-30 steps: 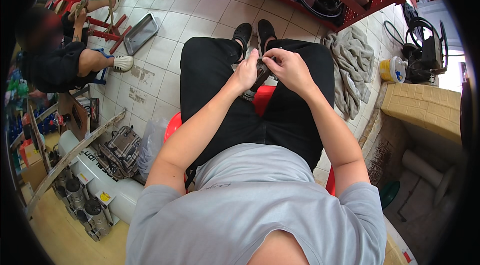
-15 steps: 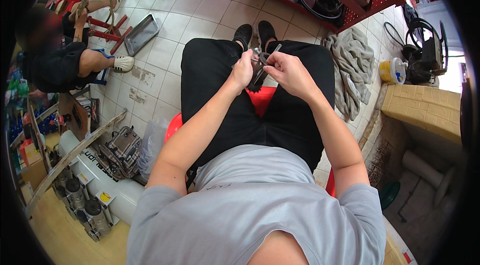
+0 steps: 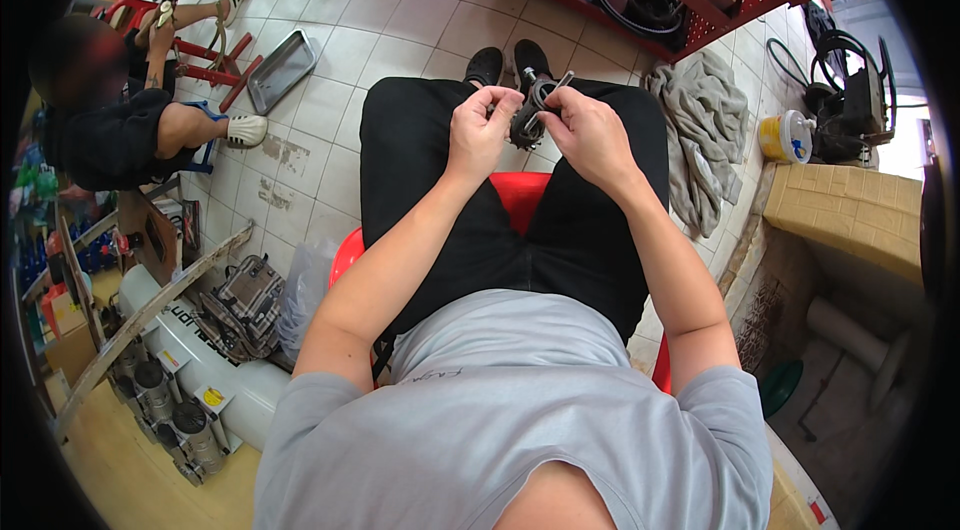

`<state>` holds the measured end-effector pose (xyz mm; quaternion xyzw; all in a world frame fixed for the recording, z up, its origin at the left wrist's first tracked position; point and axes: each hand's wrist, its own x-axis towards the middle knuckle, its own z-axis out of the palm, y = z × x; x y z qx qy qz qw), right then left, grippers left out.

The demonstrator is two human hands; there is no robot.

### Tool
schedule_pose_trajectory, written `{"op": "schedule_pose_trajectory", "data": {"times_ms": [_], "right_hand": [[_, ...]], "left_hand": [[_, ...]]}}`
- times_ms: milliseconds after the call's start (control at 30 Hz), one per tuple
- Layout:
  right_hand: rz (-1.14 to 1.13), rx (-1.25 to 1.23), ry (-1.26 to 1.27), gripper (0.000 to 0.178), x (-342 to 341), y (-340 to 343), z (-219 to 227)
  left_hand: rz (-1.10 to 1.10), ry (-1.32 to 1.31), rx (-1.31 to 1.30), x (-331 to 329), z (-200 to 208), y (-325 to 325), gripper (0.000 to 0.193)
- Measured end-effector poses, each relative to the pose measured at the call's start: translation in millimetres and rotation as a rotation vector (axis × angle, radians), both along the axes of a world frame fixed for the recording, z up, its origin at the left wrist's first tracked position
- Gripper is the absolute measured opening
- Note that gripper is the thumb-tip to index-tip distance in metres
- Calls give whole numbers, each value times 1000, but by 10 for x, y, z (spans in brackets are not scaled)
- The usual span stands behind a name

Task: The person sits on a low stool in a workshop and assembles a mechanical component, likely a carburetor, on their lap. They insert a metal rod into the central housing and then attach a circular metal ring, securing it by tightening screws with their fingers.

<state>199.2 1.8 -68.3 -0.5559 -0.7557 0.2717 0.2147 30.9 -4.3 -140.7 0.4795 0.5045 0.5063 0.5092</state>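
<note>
Above my lap, between my thighs, a dark metal part (image 3: 527,128) with a toothed lower edge and a ring-like top is held up in both hands. My left hand (image 3: 482,135) is closed at its left side, thumb and fingers pinched together near the upper end. From the other side my right hand (image 3: 592,138) grips it, thumb against the ring. A thin shiny rod (image 3: 566,79) sticks out above the right fingers. The fingers cover much of the part, so its exact kind cannot be made out.
I sit on a red plastic seat (image 3: 520,192). A grey cloth (image 3: 698,135) lies on the tiles at right, near a yellow-and-white tub (image 3: 785,138). Ahead stands a red tool rack (image 3: 715,25). At left are a metal tray (image 3: 281,72), a seated person (image 3: 120,120) and an air compressor tank (image 3: 205,325).
Both hands have shifted slightly. The left fingers have moved higher on the toothed part, and its ring and lower teeth face up more plainly between the hands.
</note>
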Motion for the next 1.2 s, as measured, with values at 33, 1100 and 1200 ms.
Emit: {"op": "schedule_pose_trajectory", "data": {"times_ms": [33,1100,1200], "right_hand": [[1,-12,1,19,-9,-5,13],[117,401,10,15,94,55,-80],[151,397,46,17,133,88,-19]], "left_hand": [[-26,12,-21,-52,27,-5,28],[-105,-153,-102,-3,91,-49,18],[-122,40,-54,-73,26,-16,21]]}}
